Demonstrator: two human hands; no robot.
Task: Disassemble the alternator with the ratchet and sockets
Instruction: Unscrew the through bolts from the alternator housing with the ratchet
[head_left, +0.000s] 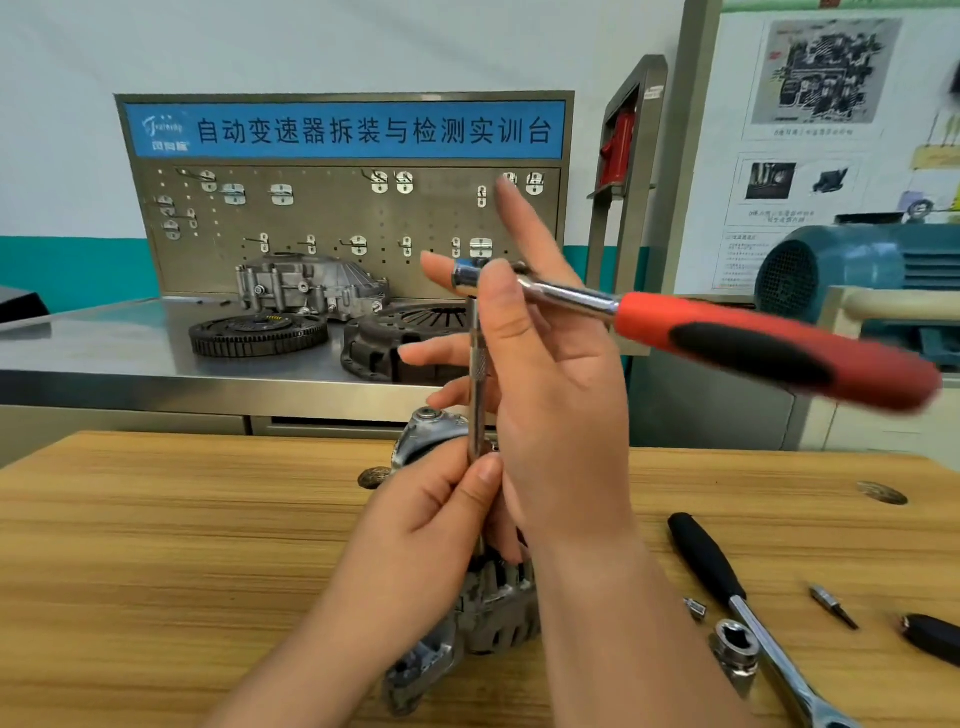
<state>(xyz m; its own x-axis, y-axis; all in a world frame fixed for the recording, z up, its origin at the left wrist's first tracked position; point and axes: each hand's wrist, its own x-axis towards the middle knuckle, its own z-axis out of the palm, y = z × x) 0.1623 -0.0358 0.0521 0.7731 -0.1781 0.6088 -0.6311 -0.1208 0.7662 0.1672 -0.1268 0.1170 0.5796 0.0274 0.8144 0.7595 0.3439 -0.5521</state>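
— Where is the alternator (498, 613)?

— In the middle of the wooden tabletop (156, 545), mostly hidden under the person's two hands. A chrome extension bar (478, 364) stands upright over it, with the red-and-black ratchet (727, 332) on top, its handle pointing off to the right and blurred.

— And the grip of each hand?

— The left hand (431, 519) has its grip closed on the lower end of the bar, pinched between thumb and fingers just above the alternator. The right hand (545, 374) has a loose, open grip: fingers splayed straight, index pointing up, thumb laid against the ratchet head, the middle fingertip showing just behind it.

— Anything else on the tabletop?

— To the right lie a second ratchet with a black handle (727, 587), a large socket (735, 649) touching its shaft, a small adaptor (695, 608), a pointed bit (831, 605) and a black object (930, 636) cut off at the edge.

— Behind?

— A steel bench carrying a toothed flywheel (258, 335), a clutch cover (405, 338) and a grey housing (306, 286), backed by a pegboard with a blue sign (345, 130). A blue motor (857, 270) sits at the far right.
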